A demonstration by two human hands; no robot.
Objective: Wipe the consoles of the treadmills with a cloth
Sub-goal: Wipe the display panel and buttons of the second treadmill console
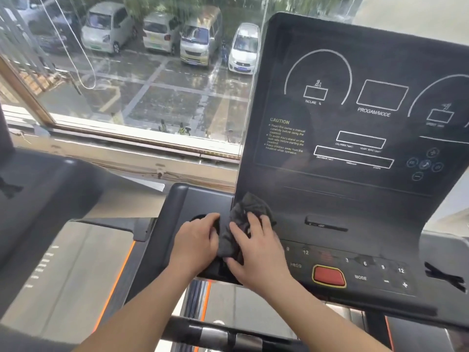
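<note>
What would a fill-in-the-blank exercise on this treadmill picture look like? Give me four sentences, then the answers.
1. The left hand and right hand hold a dark, bunched ____ at the left edge of the console.
2. The large button on the lower panel is coloured ____.
3. The heading above the safety text reads ____.
4. The label under the left dial reads ____ %.
Missing words: cloth; red; CAUTION; INCLINE.
</note>
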